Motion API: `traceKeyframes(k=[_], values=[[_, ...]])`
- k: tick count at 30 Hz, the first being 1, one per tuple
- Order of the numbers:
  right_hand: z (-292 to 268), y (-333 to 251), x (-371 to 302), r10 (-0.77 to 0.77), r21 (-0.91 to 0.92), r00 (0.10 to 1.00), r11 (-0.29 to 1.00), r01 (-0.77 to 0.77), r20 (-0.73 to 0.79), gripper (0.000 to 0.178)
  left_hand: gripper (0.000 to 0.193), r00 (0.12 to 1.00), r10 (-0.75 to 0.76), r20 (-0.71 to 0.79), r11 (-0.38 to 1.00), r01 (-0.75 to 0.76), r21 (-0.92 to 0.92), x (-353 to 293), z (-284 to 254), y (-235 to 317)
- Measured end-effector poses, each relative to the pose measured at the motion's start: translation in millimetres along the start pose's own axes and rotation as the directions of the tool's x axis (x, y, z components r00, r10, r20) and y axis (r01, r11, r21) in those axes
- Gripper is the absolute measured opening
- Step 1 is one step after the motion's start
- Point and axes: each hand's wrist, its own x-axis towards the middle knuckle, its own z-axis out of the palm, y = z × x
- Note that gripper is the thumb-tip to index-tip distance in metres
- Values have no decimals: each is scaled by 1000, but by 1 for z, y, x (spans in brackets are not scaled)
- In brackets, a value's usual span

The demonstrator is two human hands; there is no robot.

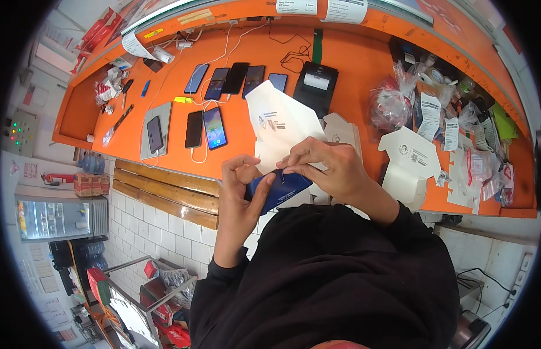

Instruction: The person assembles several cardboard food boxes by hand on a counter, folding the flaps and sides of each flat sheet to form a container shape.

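Panel (286, 191): dark blue, pale print, tilted between both hands; white carton piece (285, 123) rises behind.
Left hand (241, 189): half-curled, thumb pressing panel.
Right hand (331, 168): fingertips pinched at panel's top edge.
Counter (122, 144): front edge beside left hand; bare orange strip leftward, below phones (215, 127).

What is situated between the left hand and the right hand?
In the head view, a blue panel lies between the left hand and the right hand; both touch it.

We note left hand (240, 189) and right hand (335, 164) on blue panel (288, 192); beyond, phones (215, 128) and printer (318, 82) lie on table (357, 64).
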Motion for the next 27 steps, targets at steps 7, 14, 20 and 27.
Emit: traceKeyframes(k=[7,14,20,27], values=[[-6,-17,-9,-62,32,988,998,59,142,46,42,991,95,-92,981,-109,-158,-10,-2,-2],[-7,-27,-16,-94,17,957,996,93,274,78,40,990,-41,-137,936,-10,-352,-11,6,10],[-9,-30,-14,-72,-24,949,996,83,308,71,39,994,26,-102,962,-53,-268,-15,4,6],[-18,-23,-9,-82,-65,971,993,99,224,63,64,920,286,-268,938,-212,274,-17,-8,-13]])
